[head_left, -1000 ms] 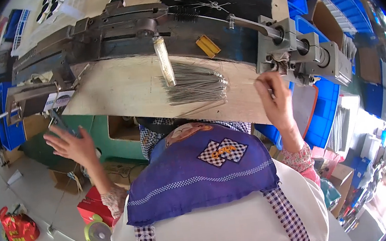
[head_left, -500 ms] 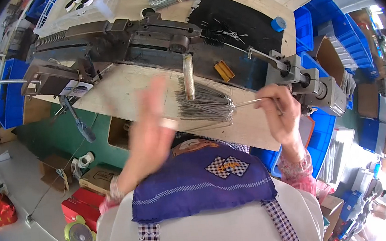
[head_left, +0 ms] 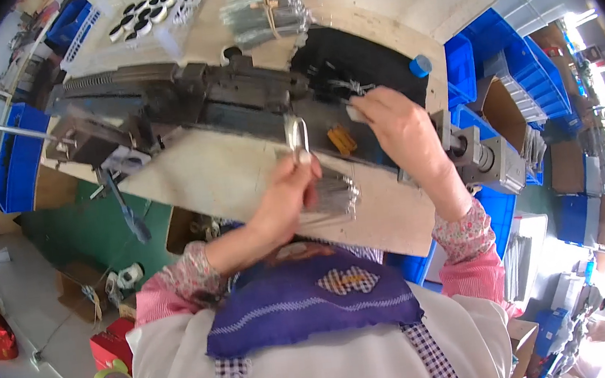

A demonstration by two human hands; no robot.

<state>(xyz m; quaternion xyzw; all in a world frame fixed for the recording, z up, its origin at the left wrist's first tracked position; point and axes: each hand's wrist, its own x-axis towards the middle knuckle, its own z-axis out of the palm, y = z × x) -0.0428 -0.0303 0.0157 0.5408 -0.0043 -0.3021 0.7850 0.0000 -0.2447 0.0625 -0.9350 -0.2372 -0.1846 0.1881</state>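
Observation:
My left hand [head_left: 290, 196] is closed at the lower end of a short pale metal lever [head_left: 296, 131] that hangs from the front of a dark metal bench machine [head_left: 239, 88]. Its fingers partly cover a bundle of thin grey bent wires [head_left: 337, 198] lying on the wooden bench. Farther right, my right hand [head_left: 402, 129] is raised over the machine's right end, fingers pinched together near the dark plate. What is in that pinch is too blurred to make out. A small yellow-orange block [head_left: 342, 140] sits between the two hands.
Behind the machine lies a black cloth [head_left: 369, 54] with loose wires and a blue cap [head_left: 420, 66]. A tied wire bundle [head_left: 268, 14] and a tray of round black-and-white pieces [head_left: 148, 16] stand at the back. Metal bearing blocks [head_left: 489, 160] and blue bins [head_left: 518, 52] are on the right.
My left hand has moved right and closed at the lever. My right hand has moved up and left, from beside the wire bundle to over the machine. The view has shifted slightly.

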